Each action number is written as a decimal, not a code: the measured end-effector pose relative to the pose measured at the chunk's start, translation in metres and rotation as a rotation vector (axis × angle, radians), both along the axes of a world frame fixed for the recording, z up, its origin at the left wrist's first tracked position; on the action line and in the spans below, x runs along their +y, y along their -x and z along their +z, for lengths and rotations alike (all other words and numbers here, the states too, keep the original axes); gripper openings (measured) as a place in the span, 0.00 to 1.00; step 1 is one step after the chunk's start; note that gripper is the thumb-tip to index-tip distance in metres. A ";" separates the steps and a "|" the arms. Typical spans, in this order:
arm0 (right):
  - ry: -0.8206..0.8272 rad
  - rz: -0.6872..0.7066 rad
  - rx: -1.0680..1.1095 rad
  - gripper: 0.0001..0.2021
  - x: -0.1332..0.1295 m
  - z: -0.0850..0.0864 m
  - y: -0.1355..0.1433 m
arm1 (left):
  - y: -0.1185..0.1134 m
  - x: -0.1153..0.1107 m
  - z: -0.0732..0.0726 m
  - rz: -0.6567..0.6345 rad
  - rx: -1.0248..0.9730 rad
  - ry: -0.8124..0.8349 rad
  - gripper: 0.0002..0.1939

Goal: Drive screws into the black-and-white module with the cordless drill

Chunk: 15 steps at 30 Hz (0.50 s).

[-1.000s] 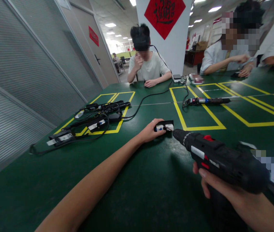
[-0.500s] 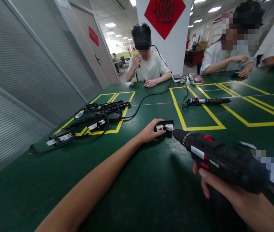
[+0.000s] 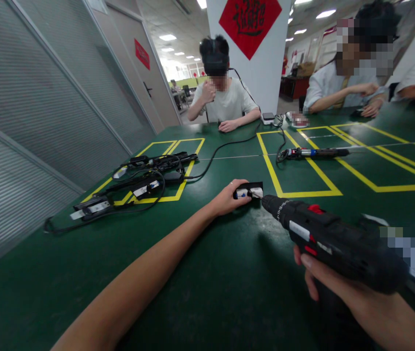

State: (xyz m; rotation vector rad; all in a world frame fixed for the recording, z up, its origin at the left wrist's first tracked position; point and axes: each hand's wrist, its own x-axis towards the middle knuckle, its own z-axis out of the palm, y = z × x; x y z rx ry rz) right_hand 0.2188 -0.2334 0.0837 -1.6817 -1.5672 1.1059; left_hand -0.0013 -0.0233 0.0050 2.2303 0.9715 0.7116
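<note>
Fingers of the left hand [image 3: 227, 199] are clamped on a black case [image 3: 255, 186], while those of the right hand [image 3: 361, 297] are curled around the handle of a drill [image 3: 339, 239]. Beneath everything is a green table [image 3: 192, 282] marked with yellow lines [image 3: 309, 194]. On its far side sits a person [image 3: 232, 100] wearing a dark headset [image 3: 216, 61]; another person [image 3: 329, 87] sits to the far right. Black cables [image 3: 152, 173] lie heaped on the left, over some of the lines. The drill, at the near right, is tilted, its front toward the case. Farther off on the right, a slim tool [image 3: 329, 152] lies across the lines. The case, with white and blue parts inside, is between the left hand and the drill. Its thin bit [image 3: 257, 195] reaches the white part; whether they touch, I cannot tell.
</note>
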 end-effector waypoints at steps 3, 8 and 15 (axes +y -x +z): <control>0.043 0.045 0.048 0.19 0.002 -0.006 -0.004 | 0.000 0.000 -0.001 -0.003 0.000 -0.019 0.27; -0.038 -0.006 -0.016 0.18 0.001 -0.005 -0.001 | 0.001 0.000 0.000 -0.009 -0.001 -0.020 0.27; -0.060 -0.026 -0.103 0.19 -0.001 -0.003 0.003 | 0.001 -0.001 0.002 -0.014 -0.001 -0.011 0.28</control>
